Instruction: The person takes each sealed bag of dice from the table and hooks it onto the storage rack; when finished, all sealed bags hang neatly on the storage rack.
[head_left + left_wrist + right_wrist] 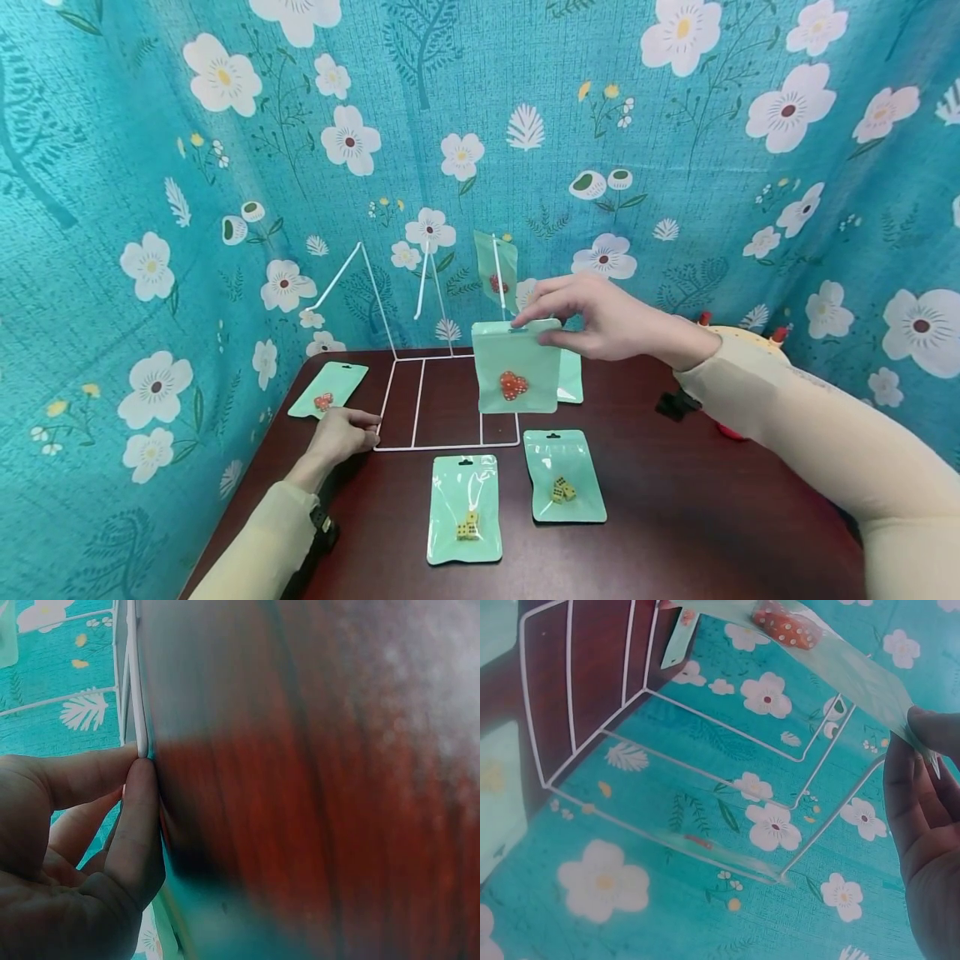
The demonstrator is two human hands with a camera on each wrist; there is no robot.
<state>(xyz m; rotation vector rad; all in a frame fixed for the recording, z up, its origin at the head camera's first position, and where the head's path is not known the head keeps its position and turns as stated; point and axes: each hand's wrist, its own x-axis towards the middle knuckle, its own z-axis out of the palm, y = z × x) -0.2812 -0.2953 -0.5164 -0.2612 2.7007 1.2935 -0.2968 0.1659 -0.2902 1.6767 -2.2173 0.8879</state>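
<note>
My right hand [596, 317] pinches the top edge of a mint-green pouch [497, 354] with red dice showing in its window. That pouch hangs upright in front of a white wire display rack [442, 448], near the rack's right prong. Finger and thumb of my left hand [339, 442] pinch the rack's front left corner, with the wire [135, 690] between the fingertips in the left wrist view. Another pouch [486, 246] with red dice hangs on the right prong, behind the held one. The left and middle prongs carry nothing.
A pouch [345, 379] with red dice lies left of the rack. Two pouches with yellow dice, one front middle [442, 500] and one to its right [543, 458], lie on the dark table [675, 533]. Part of another pouch [572, 379] shows behind the held one. A flowered curtain surrounds the table.
</note>
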